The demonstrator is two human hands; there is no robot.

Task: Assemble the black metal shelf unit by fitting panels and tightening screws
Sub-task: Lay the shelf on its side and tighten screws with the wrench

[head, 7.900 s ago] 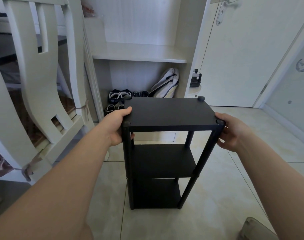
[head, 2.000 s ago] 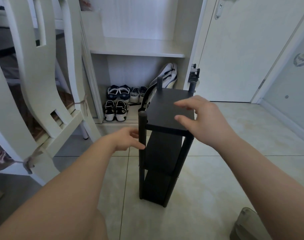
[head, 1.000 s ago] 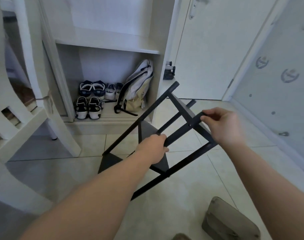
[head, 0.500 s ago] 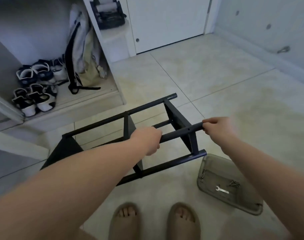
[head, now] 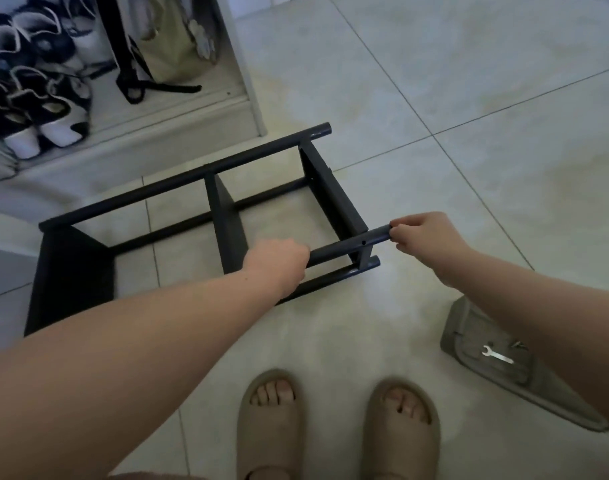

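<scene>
Lying on its side on the pale tiled floor (head: 469,98), the black metal shelf unit (head: 227,216) is stretching from left to right, its three flat panels standing on edge between four round tubes. The person's left grip (head: 279,263) is wrapping its fingers around the raised near tube (head: 344,247), between the middle panel and the right-hand panel. The right grip (head: 426,239) is pinching the right end of that same tube with thumb and fingertips. Both forearms are reaching in from the near edge. Two feet in beige foam slippers (head: 268,424) are standing on the floor close to the unit's near side. To the near right a grey plastic tray (head: 466,327) is sitting on the tiles, partly behind the right forearm, and is holding a small silver spanner (head: 497,355) and a few dark screws (head: 518,344). At the far left, black-and-white shoes (head: 43,109) and a beige bag (head: 171,39) are resting on the low shelf of a white cabinet (head: 178,123).
</scene>
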